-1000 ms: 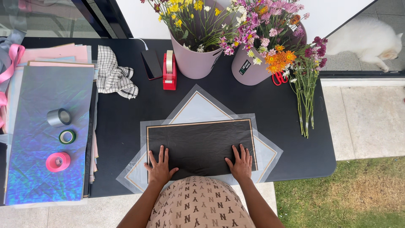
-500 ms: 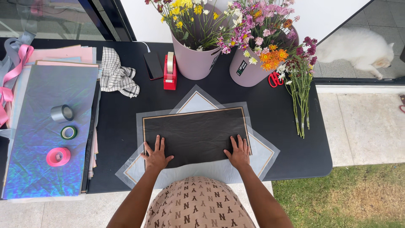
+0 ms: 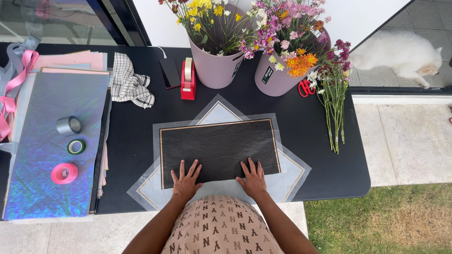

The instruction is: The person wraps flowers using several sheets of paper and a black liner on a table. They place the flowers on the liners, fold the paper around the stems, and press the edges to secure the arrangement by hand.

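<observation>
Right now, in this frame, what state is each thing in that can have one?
left hand: flat, fingers spread, pressing the black sheet
right hand: flat on the black sheet
black sheet: spread flat atop the pale sheets
pale sheets: laid flat, overlapping, one turned cornerwise
red tape dispenser: upright, roll loaded
red scissors: lying partly under flowers
loose flower bunch: lying on the table
two pots: upright, full of flowers
checked cloth: crumpled
phone: screen dark

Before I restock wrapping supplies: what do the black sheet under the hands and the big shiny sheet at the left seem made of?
The black sheet looks like thin matte paper or film: fine wrinkles, a tan border line. The big shiny sheet looks like holographic foil or plastic film: rainbow glints over a blue-violet sheen. Neither can be told for certain.
</observation>
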